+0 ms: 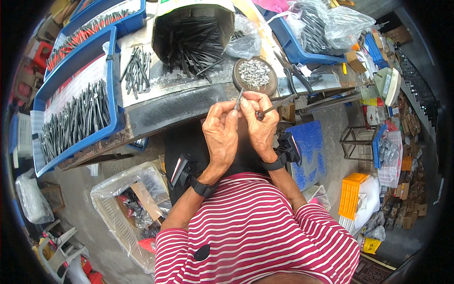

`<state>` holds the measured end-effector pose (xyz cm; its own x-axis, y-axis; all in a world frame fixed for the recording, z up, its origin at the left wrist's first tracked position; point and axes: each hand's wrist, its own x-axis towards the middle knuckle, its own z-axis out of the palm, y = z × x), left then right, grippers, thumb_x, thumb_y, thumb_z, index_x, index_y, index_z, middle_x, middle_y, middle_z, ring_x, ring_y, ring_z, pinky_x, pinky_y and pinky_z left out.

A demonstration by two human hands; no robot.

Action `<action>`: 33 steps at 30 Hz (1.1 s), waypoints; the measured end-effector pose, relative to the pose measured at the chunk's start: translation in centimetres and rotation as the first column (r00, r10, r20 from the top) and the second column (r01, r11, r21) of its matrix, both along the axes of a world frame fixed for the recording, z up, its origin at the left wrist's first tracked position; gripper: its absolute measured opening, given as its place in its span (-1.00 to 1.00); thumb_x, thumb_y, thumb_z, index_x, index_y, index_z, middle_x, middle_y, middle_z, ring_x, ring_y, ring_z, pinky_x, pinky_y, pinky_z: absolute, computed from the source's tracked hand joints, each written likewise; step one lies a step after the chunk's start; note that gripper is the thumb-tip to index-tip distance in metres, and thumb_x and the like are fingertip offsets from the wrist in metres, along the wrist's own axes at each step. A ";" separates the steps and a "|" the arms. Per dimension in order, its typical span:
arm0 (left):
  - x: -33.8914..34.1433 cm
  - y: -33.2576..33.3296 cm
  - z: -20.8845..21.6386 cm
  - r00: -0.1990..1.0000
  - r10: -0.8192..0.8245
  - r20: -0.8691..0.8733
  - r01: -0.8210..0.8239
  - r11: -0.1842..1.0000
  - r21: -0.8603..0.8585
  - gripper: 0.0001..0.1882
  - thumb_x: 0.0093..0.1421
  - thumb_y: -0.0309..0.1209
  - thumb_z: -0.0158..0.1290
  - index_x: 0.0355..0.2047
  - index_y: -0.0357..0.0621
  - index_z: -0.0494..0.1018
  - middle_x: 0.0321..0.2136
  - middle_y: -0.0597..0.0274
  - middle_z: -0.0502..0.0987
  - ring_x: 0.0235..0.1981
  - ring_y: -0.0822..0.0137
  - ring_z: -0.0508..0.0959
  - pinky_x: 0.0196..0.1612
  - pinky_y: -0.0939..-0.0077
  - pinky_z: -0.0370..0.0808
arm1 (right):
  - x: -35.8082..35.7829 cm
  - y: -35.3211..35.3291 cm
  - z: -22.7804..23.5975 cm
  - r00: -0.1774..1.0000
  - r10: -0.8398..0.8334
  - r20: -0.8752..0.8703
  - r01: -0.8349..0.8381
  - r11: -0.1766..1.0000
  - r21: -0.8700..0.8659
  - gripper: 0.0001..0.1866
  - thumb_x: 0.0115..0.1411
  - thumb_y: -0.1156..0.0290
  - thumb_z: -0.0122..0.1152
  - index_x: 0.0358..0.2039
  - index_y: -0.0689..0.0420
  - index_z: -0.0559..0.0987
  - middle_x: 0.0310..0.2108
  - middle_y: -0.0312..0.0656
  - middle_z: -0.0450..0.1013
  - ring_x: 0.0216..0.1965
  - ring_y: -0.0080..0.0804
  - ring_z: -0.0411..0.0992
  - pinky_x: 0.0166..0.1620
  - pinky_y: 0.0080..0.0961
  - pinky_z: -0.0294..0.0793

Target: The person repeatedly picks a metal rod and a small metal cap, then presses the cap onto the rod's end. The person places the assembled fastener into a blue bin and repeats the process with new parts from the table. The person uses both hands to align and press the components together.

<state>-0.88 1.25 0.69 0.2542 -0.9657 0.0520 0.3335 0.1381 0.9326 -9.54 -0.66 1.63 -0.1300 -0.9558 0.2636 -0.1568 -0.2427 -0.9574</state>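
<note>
My left hand [221, 137] and my right hand [261, 127] meet just in front of the table's near edge. Between their fingertips they pinch a thin grey pointed strip [239, 100], tilted upward. A dark slim rod-like tool [275, 107] is tucked in my right hand and points to the right; its exact kind is unclear. Just beyond the fingers, a round brown dish [238, 85] holds a heap of small shiny metal bits [255, 74]. Dark-handled pliers [297, 79] lie right of the dish.
A tipped container [163, 28] spills black strips [194, 47] onto the table. More strips [136, 71] lie to its left. Blue trays [115, 90] of strips stand at left, another blue tray [312, 57] at back right. A plastic-lined basket [106, 196] sits below left; a blue stool [307, 146] stands right.
</note>
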 end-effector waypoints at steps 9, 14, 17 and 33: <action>0.2 -0.4 0.4 1.000 -0.011 0.001 0.011 0.999 0.047 -0.87 0.14 -0.60 -0.02 -0.28 -0.32 0.43 -0.48 0.39 0.44 -0.53 0.67 0.30 -0.46 0.80 0.30 | 0.8 -0.4 -0.8 0.955 -0.157 -0.250 0.084 0.956 -0.280 -0.81 0.13 0.55 0.11 -0.24 0.32 0.40 -0.55 -0.13 0.46 -0.53 -0.52 0.44 -0.47 -0.60 0.40; 0.4 -0.7 0.5 0.997 -0.039 -0.063 0.042 0.998 0.048 -0.86 0.14 -0.61 -0.02 -0.27 -0.32 0.43 -0.47 0.38 0.44 -0.53 0.67 0.31 -0.46 0.79 0.31 | 0.7 -0.8 -0.9 0.954 -0.138 -0.266 0.041 0.940 -0.339 -0.77 0.11 0.58 0.11 -0.21 0.33 0.37 -0.54 -0.09 0.47 -0.52 -0.42 0.48 -0.47 -0.55 0.42; 0.8 -0.9 0.6 0.995 -0.062 -0.084 0.068 0.995 0.071 -0.86 0.13 -0.61 -0.02 -0.27 -0.32 0.43 -0.46 0.37 0.44 -0.53 0.66 0.32 -0.47 0.78 0.32 | 0.6 -1.1 -0.8 0.951 -0.103 -0.291 -0.008 0.935 -0.356 -0.73 0.10 0.61 0.11 -0.17 0.33 0.35 -0.47 -0.09 0.46 -0.46 -0.42 0.48 -0.40 -0.55 0.44; 4.6 -1.9 1.2 0.844 -0.433 -0.316 0.456 0.890 -0.002 -0.84 0.05 -0.65 -0.04 -0.31 -0.39 0.43 -0.59 0.36 0.35 -0.64 0.65 0.19 -0.62 0.77 0.06 | -2.4 -1.2 3.0 0.812 0.157 -0.562 -0.405 0.845 -0.349 -0.55 0.00 0.69 0.16 -0.06 0.31 0.29 -0.59 -0.14 0.41 -0.56 -0.32 0.45 -0.47 -0.54 0.39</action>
